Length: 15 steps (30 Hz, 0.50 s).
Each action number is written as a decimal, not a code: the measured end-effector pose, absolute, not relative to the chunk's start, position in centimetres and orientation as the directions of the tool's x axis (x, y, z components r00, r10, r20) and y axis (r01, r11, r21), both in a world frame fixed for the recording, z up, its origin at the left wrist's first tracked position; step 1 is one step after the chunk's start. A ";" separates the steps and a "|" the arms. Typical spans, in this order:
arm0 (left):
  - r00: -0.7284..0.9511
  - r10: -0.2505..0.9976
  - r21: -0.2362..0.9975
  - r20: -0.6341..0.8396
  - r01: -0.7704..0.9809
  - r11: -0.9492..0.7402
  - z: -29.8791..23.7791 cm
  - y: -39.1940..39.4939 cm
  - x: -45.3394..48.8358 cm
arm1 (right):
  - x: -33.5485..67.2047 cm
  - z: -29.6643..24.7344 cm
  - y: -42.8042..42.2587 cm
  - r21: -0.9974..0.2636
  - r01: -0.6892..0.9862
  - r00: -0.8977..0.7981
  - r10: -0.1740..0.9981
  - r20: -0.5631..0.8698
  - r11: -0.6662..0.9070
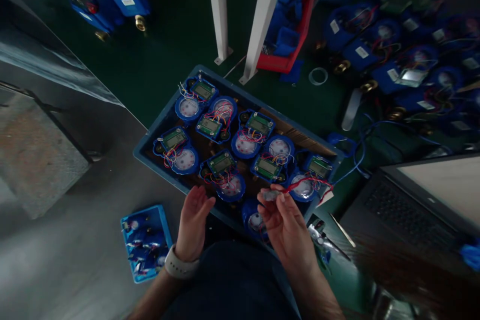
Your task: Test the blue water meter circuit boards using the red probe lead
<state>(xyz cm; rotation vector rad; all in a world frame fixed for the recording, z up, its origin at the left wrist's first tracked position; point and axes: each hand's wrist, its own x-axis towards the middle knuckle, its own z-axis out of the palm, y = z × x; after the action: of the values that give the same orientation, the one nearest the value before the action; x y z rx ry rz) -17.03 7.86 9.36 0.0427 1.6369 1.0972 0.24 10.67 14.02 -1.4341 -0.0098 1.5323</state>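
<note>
My right hand (pixel 287 230) is closed in a pinch on a small grey piece with a red cord (pixel 310 180), which runs to the right over a meter. The exact kind of the grey piece (pixel 270 195) cannot be made out. My left hand (pixel 194 220) hovers at the near edge of a blue-grey crate (pixel 165 112), fingers apart and holding nothing. Inside the crate lie several blue water meters (pixel 229 185) with round dials, small green display boards and loose coloured wires. Another blue meter (pixel 255 221) sits by my right hand, partly hidden.
To the right stands an open laptop (pixel 405 205). More blue meters (pixel 386 52) with brass ends crowd the green bench behind it. White posts (pixel 258 25) rise beyond the crate, beside a red bin (pixel 279 62). A small blue tray (pixel 165 225) with parts is at lower left.
</note>
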 end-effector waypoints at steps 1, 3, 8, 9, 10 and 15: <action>-0.347 0.551 0.647 -0.759 -0.493 0.582 8.9 8.2 -16.6 | 0.3 14.2 10.5 -0.581 -0.650 0.182 0.643 -0.744 -0.489; -0.253 0.586 0.624 -0.770 -0.491 0.608 7.8 9.5 -15.9 | 0.5 14.5 10.1 -0.567 -0.686 0.161 0.665 -0.729 -0.456; -0.114 0.593 0.570 -0.797 -0.463 0.678 5.4 12.5 -15.2 | 1.3 15.9 8.6 -0.554 -0.731 0.125 0.720 -0.682 -0.398; -0.103 0.587 0.563 -0.803 -0.455 0.690 5.2 12.7 -15.1 | 1.4 16.2 8.3 -0.558 -0.732 0.123 0.730 -0.672 -0.390; -0.094 0.582 0.558 -0.807 -0.444 0.702 5.2 12.8 -15.1 | 1.6 16.5 7.9 -0.568 -0.729 0.124 0.742 -0.659 -0.382; -0.061 0.650 0.626 -0.758 -0.351 0.696 8.0 13.0 -14.6 | 1.8 16.1 5.9 -0.665 -0.662 0.146 0.811 -0.567 -0.345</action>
<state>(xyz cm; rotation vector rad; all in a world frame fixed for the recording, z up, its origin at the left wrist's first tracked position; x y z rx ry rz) -14.59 13.02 8.04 0.2678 1.4102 0.8346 1.75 5.93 16.10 -1.1776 -0.1740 1.5252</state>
